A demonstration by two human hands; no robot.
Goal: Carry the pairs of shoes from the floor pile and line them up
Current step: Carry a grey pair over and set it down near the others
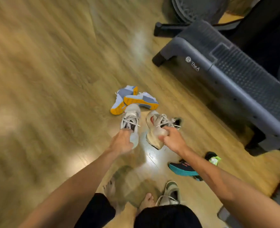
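Gripping white sneakers by the heels, left hand [122, 142] one [130, 119], right hand [173, 139] other [155, 125], toes pointing away

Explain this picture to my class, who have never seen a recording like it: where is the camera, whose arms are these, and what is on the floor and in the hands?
There is no machine here. A person wears a wide-angle camera on the head, so you look down along their own bare arms. The left hand grips one white sneaker at its heel end, and the right hand grips its partner. On the wooden floor beyond them lies a blue pair with orange soles, tipped over. A teal-soled dark shoe lies under the right forearm, and a grey shoe sits by the person's bare feet. A dark grey step bench stands on the right. The picture is blurred by motion.
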